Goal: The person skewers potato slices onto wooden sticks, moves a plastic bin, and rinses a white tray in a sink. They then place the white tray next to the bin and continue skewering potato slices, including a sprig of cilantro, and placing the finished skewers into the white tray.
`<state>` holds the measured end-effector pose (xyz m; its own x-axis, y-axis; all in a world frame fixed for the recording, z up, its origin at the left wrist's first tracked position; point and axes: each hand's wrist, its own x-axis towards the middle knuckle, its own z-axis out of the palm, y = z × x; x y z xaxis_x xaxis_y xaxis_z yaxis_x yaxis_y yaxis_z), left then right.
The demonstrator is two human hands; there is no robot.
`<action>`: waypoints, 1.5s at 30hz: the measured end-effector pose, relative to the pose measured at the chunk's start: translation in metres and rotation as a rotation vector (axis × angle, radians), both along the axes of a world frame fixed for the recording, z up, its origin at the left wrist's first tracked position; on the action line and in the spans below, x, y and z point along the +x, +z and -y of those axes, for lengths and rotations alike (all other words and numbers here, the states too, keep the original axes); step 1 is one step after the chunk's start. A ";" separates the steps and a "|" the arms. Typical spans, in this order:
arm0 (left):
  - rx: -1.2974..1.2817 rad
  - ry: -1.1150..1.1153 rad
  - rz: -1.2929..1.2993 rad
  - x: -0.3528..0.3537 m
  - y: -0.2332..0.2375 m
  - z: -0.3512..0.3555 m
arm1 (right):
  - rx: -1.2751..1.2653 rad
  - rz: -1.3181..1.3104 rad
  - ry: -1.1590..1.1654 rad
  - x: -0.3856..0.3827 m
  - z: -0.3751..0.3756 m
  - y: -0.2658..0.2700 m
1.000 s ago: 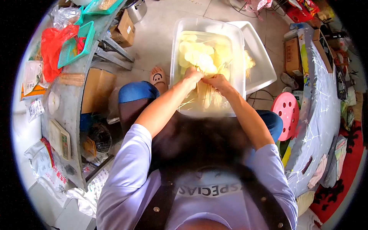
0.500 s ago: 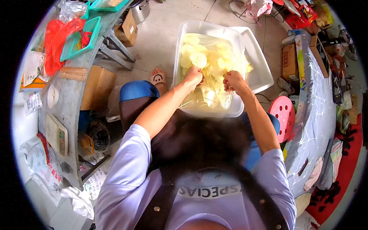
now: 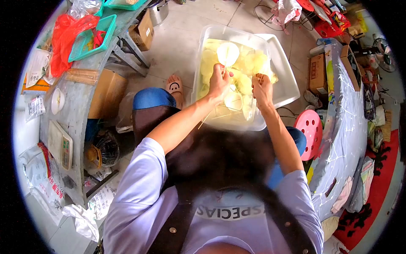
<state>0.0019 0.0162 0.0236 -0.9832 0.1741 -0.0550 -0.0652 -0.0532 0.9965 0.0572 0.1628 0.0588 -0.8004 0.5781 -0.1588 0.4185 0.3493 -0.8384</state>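
A clear plastic tub (image 3: 196,84) stands between my knees, holding pale yellow round slices (image 3: 253,63) in liquid and thin sticks. My left hand (image 3: 220,84) is closed on a thin stick that bears a round pale slice (image 3: 228,53), raised over the tub. Near the tub's right side, my right hand (image 3: 263,89) has its fingers closed round thin sticks. Other sticks lie slanted across the tub's near part. The fingertips of both hands are partly hidden.
A white tray (image 3: 292,86) lies right of the tub, partly under it. On the left, a grey table (image 3: 80,127) bears a scale (image 3: 60,145), a bundle of sticks (image 3: 82,76) and a green basket (image 3: 111,29). A pink stool (image 3: 308,127) stands at the right.
My left hand has moved slightly right, and the slice above it is now higher and faces the camera. My right hand has shifted a little right and down.
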 end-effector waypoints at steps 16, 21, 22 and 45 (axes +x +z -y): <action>0.555 -0.274 0.682 -0.004 0.018 0.005 | -0.691 -0.306 -0.079 -0.019 0.032 0.015; 0.563 -0.182 0.686 -0.003 0.013 0.004 | -0.434 -0.313 -0.042 -0.016 0.016 0.009; 0.579 -0.186 0.674 -0.003 0.012 0.004 | -0.362 -0.324 -0.039 -0.015 0.011 0.007; 0.499 -0.092 0.628 -0.006 -0.001 -0.004 | -0.454 0.039 0.092 0.037 0.032 0.041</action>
